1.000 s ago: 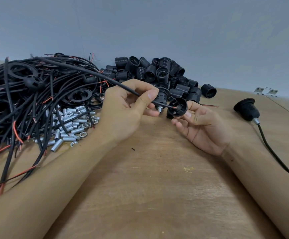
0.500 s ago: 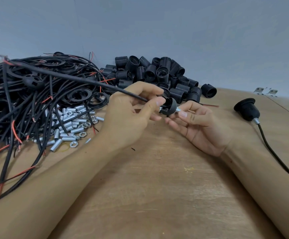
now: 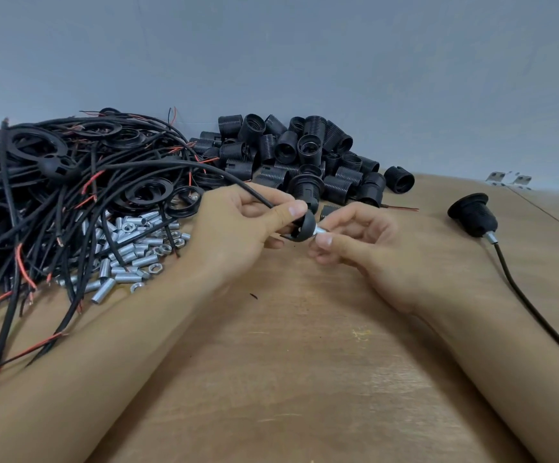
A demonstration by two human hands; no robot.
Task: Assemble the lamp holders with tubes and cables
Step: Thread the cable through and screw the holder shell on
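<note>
Head view: threading of black cable through lamp-holder cap and metal tube judged in hand; best done by keeping cap steady, cable in line with the bore. Left hand pinching cable and cap, thumb on top. Right hand at 3 o'clock of cap, fingertips closed on tube. Assembly held at table centre.

Two hands are showing: left hand and right hand. One black holder cap is sitting between them, with one metal tube and one cable attached. One finished lamp holder is lying apart. Three heaps are lying behind, too many pieces to count: cables, metal tubes and nuts, threaded black holders.
</note>
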